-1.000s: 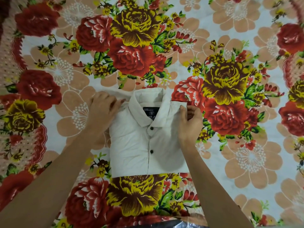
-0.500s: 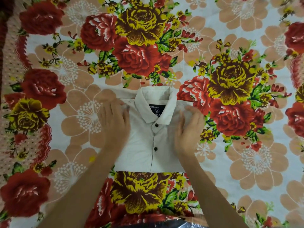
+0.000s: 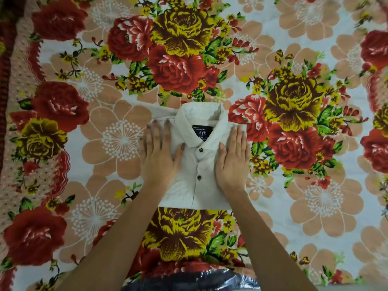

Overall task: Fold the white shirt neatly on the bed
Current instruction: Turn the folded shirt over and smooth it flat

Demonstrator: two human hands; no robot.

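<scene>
My left hand (image 3: 159,156) and right hand (image 3: 233,160) lie flat, fingers spread, on the folded shirt (image 3: 198,164), collar up, on the floral bedsheet (image 3: 315,206).

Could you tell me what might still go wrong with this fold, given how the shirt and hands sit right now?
The folded white button-up shirt has a strip of fabric poking out past its upper left edge, beyond the left hand; it may stay untucked and spoil the neat rectangle.

Both the left hand and the right hand press flat on the shirt, so lifting them carelessly could drag the soft cloth and loosen the side folds.

The collar looks slightly rumpled and may crease.
</scene>
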